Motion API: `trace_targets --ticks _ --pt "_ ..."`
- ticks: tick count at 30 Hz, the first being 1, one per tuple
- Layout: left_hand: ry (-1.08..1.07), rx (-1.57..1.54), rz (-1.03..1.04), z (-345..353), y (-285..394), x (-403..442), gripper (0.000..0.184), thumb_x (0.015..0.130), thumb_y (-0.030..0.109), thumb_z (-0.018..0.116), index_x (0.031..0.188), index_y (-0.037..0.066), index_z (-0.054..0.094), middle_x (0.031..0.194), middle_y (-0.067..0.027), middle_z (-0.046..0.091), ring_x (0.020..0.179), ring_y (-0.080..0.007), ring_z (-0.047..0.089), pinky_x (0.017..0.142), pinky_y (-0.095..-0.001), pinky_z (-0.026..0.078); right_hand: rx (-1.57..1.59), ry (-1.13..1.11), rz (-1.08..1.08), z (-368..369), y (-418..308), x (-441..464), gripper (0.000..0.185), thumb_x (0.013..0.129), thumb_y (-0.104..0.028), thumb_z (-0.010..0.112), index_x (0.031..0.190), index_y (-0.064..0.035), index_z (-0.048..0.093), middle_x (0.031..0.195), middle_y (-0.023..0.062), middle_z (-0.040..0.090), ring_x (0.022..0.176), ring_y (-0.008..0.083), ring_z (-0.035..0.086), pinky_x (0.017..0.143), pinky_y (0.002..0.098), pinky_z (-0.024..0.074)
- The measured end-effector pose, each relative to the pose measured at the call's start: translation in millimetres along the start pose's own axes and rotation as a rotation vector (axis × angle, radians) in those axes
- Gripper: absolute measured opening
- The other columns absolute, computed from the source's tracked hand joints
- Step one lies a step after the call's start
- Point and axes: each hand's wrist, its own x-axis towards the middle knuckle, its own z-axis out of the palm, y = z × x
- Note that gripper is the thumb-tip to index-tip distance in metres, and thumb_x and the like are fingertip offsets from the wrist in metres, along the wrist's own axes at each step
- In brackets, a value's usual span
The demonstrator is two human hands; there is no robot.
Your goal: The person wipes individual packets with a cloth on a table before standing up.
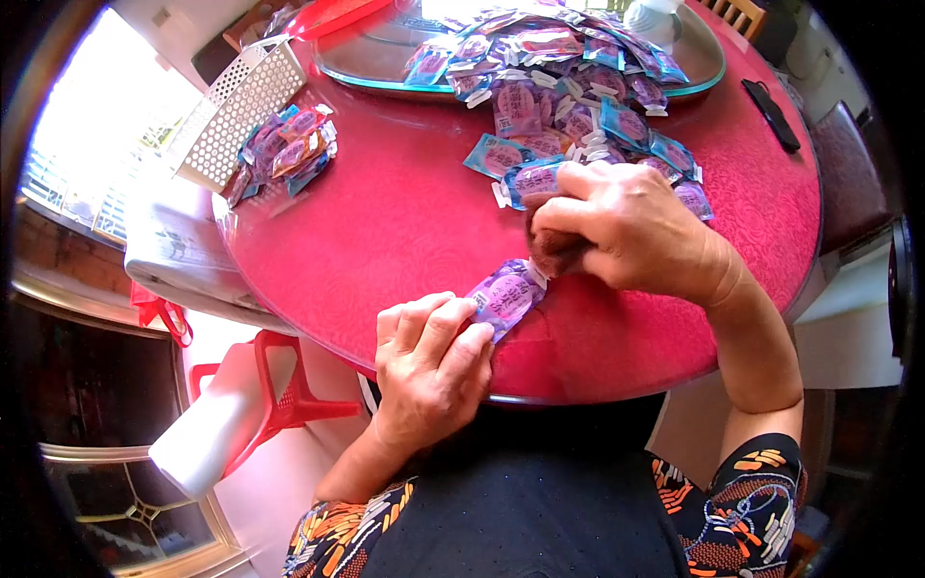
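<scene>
Left hand (424, 364) first: you've got its thumb and fingers closed on the lower end of a purple pouch (509, 297), right at the near edge of the red table (385, 202). Out to that hand's left and lower down, there's a red stool (279, 395) on the floor. Up beyond the hand, also on the left, stands a white perforated basket (241, 111), with a small heap of pouches (294, 144) just beside it.

Back to your pouch now, tilted up and to the right, its capped end meeting the brown cloth (554, 249) bunched in your right hand (631, 226). That hand is curled and clenched round the cloth, and its upper fingers overlap a blue-edged pouch (532, 181); you can't tell from here whether they're pinching it. Straight beyond the right hand rises the big pile of pouches (578, 96), spilling over the near rim of a glass-edged tray (385, 89). And over to the hand's far right, a slim black object (771, 116) lies near the table's edge.
</scene>
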Motion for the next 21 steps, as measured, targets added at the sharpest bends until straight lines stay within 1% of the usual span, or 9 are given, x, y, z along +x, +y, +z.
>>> trace_targets --ticks 3,4,7,9,10,13,14,18,21 --pt "-0.001 0.014 -0.002 0 0 1 0.032 0.077 0.004 0.085 0.107 0.007 0.074 0.116 -0.0116 0.073 0.108 -0.0347 0.070 0.091 -0.0478 0.049 0.030 0.048 -0.165 10 -14 4 0.013 0.084 -0.025 0.079 0.095 -0.0191 0.078 0.103 0.0098 0.068 0.097 0.0343 0.071 0.082 0.0476 0.0566" --pt "-0.003 0.019 -0.004 -1 1 1 0.032 0.077 0.004 0.085 0.107 0.007 0.075 0.116 -0.0115 0.073 0.108 -0.0346 0.070 0.091 -0.0477 0.049 0.038 -0.004 -0.197 15 -17 2 0.015 0.084 -0.027 0.078 0.098 -0.0211 0.077 0.108 0.0092 0.067 0.103 0.0336 0.068 0.089 0.0471 0.0536" --pt "-0.004 0.012 -0.006 -1 1 1 0.032 0.077 0.004 0.085 0.107 0.008 0.075 0.116 -0.0114 0.073 0.108 -0.0348 0.070 0.091 -0.0476 0.049 -0.029 -0.004 -0.157 19 -17 -1 0.024 0.087 -0.028 0.076 0.110 -0.0223 0.076 0.114 0.0099 0.067 0.111 0.0334 0.066 0.096 0.0493 0.0506" --pt "-0.002 0.003 -0.004 -1 0 1 0.032 0.077 0.005 0.085 0.107 0.008 0.075 0.116 -0.0115 0.073 0.108 -0.0347 0.070 0.091 -0.0475 0.049 -0.105 0.007 -0.109 19 -10 -3 0.023 0.089 -0.026 0.074 0.112 -0.0209 0.076 0.114 0.0107 0.067 0.111 0.0338 0.067 0.097 0.0485 0.0510" --pt "-0.001 -0.001 -0.004 -1 0 1 0.032 0.077 0.005 0.085 0.107 0.008 0.075 0.116 -0.0115 0.073 0.108 -0.0347 0.070 0.091 -0.0475 0.049 -0.135 -0.015 -0.085 17 -9 -1 0.018 0.091 -0.024 0.072 0.108 -0.0197 0.076 0.111 0.0118 0.068 0.106 0.0341 0.069 0.092 0.0482 0.0554" --pt "0.004 0.001 0.004 0 -1 -1 0.032 0.078 0.005 0.084 0.108 0.008 0.075 0.117 -0.0117 0.073 0.108 -0.0352 0.070 0.091 -0.0481 0.049 -0.149 0.082 -0.066 18 -8 5 0.016 0.092 -0.024 0.071 0.105 -0.0177 0.075 0.108 0.0129 0.068 0.099 0.0347 0.071 0.083 0.0476 0.0595" --pt "0.002 0.002 0.007 0 -1 -1 0.033 0.078 0.005 0.083 0.109 0.008 0.074 0.117 -0.0117 0.072 0.108 -0.0354 0.070 0.091 -0.0483 0.049 -0.086 0.121 -0.130 18 -9 7 0.014 0.093 -0.024 0.070 0.103 -0.0159 0.075 0.105 0.0133 0.068 0.093 0.0353 0.071 0.077 0.0476 0.0609" --pt "-0.005 0.008 0.008 -1 -2 -1 0.033 0.079 0.006 0.082 0.111 0.008 0.074 0.119 -0.0118 0.072 0.109 -0.0359 0.069 0.090 -0.0492 0.049 -0.041 0.024 -0.210 33 -33 7 0.020 0.093 -0.028 0.072 0.106 -0.0131 0.074 0.106 0.0179 0.067 0.088 0.0364 0.074 0.074 0.0493 0.0620" --pt "-0.007 -0.003 0.012 -1 -2 -1 0.033 0.079 0.006 0.082 0.111 0.007 0.074 0.118 -0.0119 0.072 0.109 -0.0358 0.069 0.090 -0.0493 0.049 -0.077 -0.085 -0.062 18 -29 11 0.021 0.091 -0.029 0.075 0.107 -0.0151 0.077 0.108 0.0181 0.069 0.093 0.0369 0.076 0.076 0.0493 0.0622"
